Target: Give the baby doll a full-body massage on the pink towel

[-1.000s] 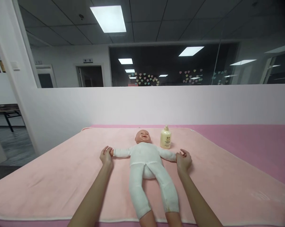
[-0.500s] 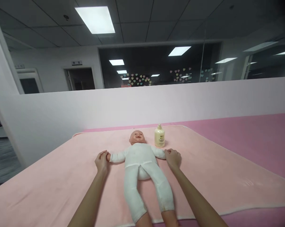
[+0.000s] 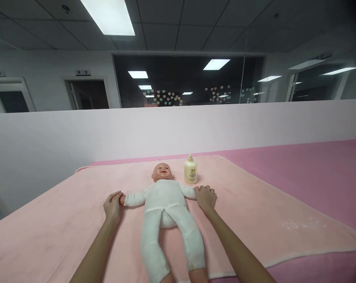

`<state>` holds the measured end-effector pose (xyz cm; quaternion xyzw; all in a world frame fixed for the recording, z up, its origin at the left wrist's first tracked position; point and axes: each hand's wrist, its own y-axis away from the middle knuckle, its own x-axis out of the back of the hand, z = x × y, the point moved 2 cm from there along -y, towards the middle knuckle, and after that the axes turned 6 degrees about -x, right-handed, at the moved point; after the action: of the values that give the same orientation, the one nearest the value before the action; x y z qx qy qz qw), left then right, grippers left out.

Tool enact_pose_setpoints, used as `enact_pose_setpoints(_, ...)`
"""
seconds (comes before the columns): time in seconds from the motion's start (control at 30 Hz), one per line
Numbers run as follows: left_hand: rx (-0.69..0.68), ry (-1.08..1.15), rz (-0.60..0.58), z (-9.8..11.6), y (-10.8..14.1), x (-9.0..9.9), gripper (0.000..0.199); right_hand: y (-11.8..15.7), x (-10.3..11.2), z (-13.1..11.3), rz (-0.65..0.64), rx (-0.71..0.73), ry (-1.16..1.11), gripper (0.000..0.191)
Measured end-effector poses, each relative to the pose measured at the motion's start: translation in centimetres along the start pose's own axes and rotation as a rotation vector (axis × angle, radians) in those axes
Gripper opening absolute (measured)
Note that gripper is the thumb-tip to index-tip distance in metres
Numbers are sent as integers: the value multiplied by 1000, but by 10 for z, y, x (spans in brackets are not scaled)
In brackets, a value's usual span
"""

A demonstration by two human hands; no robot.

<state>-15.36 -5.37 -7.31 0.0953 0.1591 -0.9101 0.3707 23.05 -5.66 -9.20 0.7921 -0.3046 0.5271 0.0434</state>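
A baby doll (image 3: 166,198) lies on its back on a pale pink blanket (image 3: 62,220), arms stretched out to both sides. White cloth covers its body, arms and legs; its head and feet are bare. My left hand (image 3: 112,206) is closed around the doll's hand on the left side, part of which shows at my fingertips. On the right side my right hand (image 3: 206,197) lies palm down with curled fingers over the doll's other hand, which is hidden beneath it. A pale yellow pump bottle (image 3: 190,171) stands upright beside the doll's head, just beyond my right hand.
Under the blanket a pink surface (image 3: 322,169) shows at the right and along the far edge. A low white wall (image 3: 166,131) runs behind it, with glass above, heart stickers and ceiling lights beyond.
The whole view has swung a little to the right, so everything sits further left. The fingers of my right hand now lie flatter over the doll's hand; my left keeps its hold.
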Motion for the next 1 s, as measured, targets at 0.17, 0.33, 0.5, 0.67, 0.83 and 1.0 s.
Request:
enact_pose_setpoints(0.17, 6, -8, -10, -2, 2, 3, 24, 4, 2, -1, -26, 61, 10, 46)
enact_pose_setpoints(0.33, 11, 9, -33, -3, 5, 8, 24, -1, -1, 1, -99, 58, -19, 45)
enact_pose_setpoints(0.5, 7, 3, -38, -3, 7, 8, 22, -5, -5, 5, -122, 58, -37, 46)
enact_pose_setpoints(0.67, -11, -14, -41, -6, 8, 8, 22, -7, -4, 10, -150, 92, -39, 48)
enact_pose_setpoints(0.83, -43, -39, -49, -11, 6, 9, 21, -9, -4, 12, -144, 98, -45, 50)
enact_pose_setpoints(1.0, -48, -64, -40, -14, 3, 8, 21, -10, -5, 12, -149, 89, -53, 49)
